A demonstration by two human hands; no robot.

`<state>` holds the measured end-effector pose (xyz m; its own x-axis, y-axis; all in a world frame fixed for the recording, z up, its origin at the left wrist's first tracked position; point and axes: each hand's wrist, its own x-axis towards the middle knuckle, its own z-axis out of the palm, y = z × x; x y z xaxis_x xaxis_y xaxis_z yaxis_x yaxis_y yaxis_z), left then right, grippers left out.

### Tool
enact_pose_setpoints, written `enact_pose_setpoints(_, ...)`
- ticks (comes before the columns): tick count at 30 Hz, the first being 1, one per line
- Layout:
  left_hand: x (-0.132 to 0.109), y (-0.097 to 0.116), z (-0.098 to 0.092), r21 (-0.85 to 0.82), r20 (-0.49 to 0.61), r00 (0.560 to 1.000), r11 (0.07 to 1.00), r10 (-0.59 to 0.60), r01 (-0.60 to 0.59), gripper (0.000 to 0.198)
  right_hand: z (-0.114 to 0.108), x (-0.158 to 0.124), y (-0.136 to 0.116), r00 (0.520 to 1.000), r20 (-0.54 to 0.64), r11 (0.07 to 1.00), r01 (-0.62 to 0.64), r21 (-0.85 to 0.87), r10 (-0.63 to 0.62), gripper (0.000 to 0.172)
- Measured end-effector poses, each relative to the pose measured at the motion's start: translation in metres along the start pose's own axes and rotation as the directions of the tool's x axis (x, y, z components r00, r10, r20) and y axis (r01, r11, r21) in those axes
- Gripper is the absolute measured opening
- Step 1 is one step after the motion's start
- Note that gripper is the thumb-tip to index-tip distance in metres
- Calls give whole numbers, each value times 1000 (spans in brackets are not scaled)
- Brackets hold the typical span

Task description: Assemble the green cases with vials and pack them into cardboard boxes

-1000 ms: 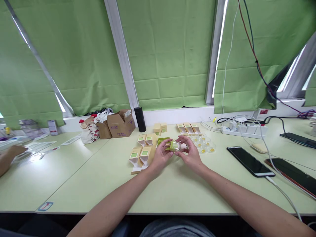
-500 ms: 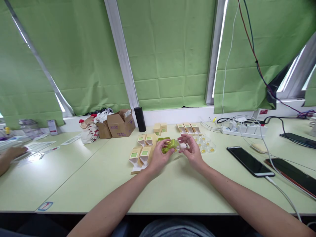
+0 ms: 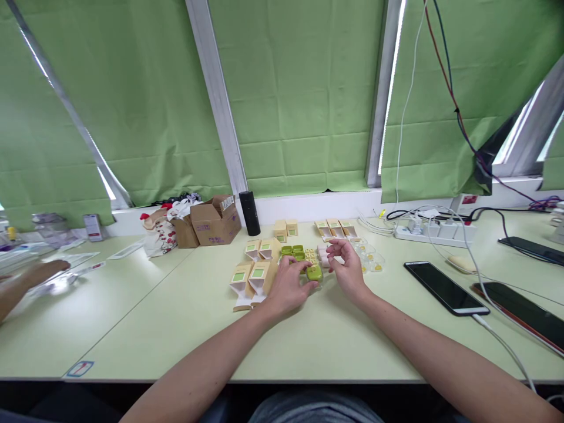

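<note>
A small green square lid with a clear base [image 3: 314, 273] is between the thumb and fingers of my left hand [image 3: 288, 286], low over the table. My right hand [image 3: 348, 267] is just to its right; its fingers are bent and apart, with nothing visible between them. Several green square pieces [image 3: 293, 251] lie beyond my left fingers. Small yellow pieces [image 3: 311, 254] are in the middle, and pale pink pieces [image 3: 323, 256] lie partly behind my right fingertips. To the right of that hand are clear plastic domes with yellow centres [image 3: 372, 260].
Folded cardboard boxes [image 3: 259, 271] with green labels stand left of my hands; more cartons [image 3: 335, 228] are behind. A black cylinder [image 3: 249, 212] and brown box [image 3: 217, 222] stand at the back. Phones [image 3: 446, 288], cables and a power strip [image 3: 434, 233] lie right. Another person's hand [image 3: 42, 273] is far left.
The green-and-clear piece has turned upright and come down towards the table in my left hand. My right hand has let go of the pale pink part. The other person's hand has moved right.
</note>
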<state>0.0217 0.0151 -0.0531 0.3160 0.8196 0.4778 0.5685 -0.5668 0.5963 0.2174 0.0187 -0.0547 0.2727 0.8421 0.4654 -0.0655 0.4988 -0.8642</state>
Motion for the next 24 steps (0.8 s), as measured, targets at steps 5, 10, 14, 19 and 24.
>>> enact_pose_setpoints(5, -1, 6, -1, 66, 42, 999, 998, -6, 3, 44, 0, -1, 2, 1000, 27, 1000, -10, 9, 10, 33)
enact_pose_setpoints(10, -1, 5, 0, 112, 73, 997, 994, -26, 18, 44, 0, -1, 2, 999, 38, 1000, -14, 1, 14, 31)
enact_pose_setpoints(14, -1, 3, 0, 113, 64, 998, 993, -23, 16, 44, 0, -1, 3, 999, 41, 1000, -15, -11, 15, 30)
enact_pose_setpoints(19, -1, 5, 0, 135, 69, 998, 991, -5, -4, 44, 0, 0, 4, 999, 40, 1000, -16, -14, 16, 28)
enact_pose_setpoints(24, -1, 16, -5, 228, 149, 982, 971, -112, 76, 50, -1, 1, 8, 999, 36, 998, -1, -56, 3, 27)
